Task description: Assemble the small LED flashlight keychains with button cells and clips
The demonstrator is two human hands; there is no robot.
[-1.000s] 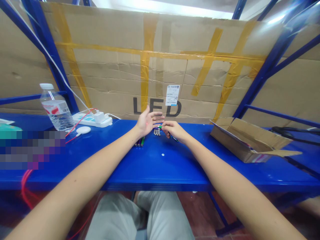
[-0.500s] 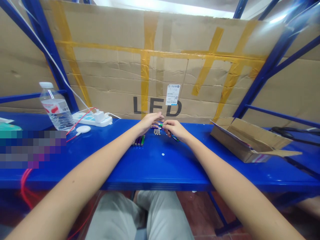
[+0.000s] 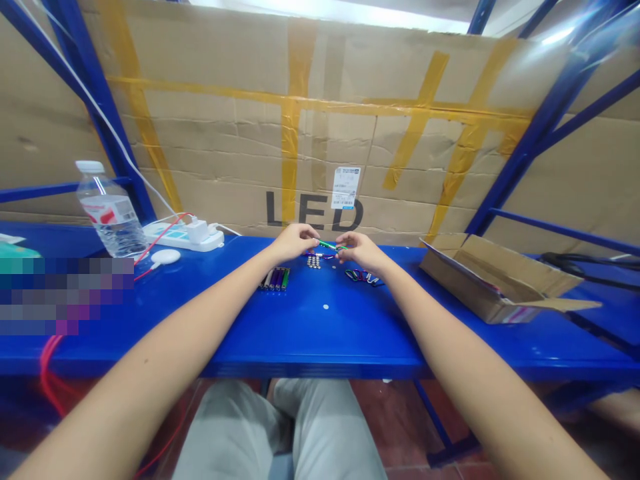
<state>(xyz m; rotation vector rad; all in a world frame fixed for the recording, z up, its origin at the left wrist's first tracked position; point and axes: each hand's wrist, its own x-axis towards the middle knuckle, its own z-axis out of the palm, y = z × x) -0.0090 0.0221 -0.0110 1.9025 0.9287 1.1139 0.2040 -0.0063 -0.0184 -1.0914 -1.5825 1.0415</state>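
My left hand (image 3: pixel 295 240) and my right hand (image 3: pixel 360 248) meet over the far middle of the blue table (image 3: pixel 320 327). Between them they pinch a small green pen-like stick (image 3: pixel 329 245), one hand at each end. Below the stick lies a cluster of small silver button cells (image 3: pixel 314 262). A row of several coloured sticks (image 3: pixel 275 278) lies just left of my left wrist. Small clips or carabiners (image 3: pixel 364 276) lie by my right wrist.
A water bottle (image 3: pixel 111 212), a white power strip (image 3: pixel 185 236) with red and white cables and a white puck (image 3: pixel 166 257) sit at the left. An open cardboard box (image 3: pixel 495 277) lies at the right. A taped cardboard wall marked LED (image 3: pixel 315 212) stands behind the table.
My left hand, open with its palm up a second ago, has closed on the green stick's left end. My right hand has lifted slightly, uncovering the clips on the table.
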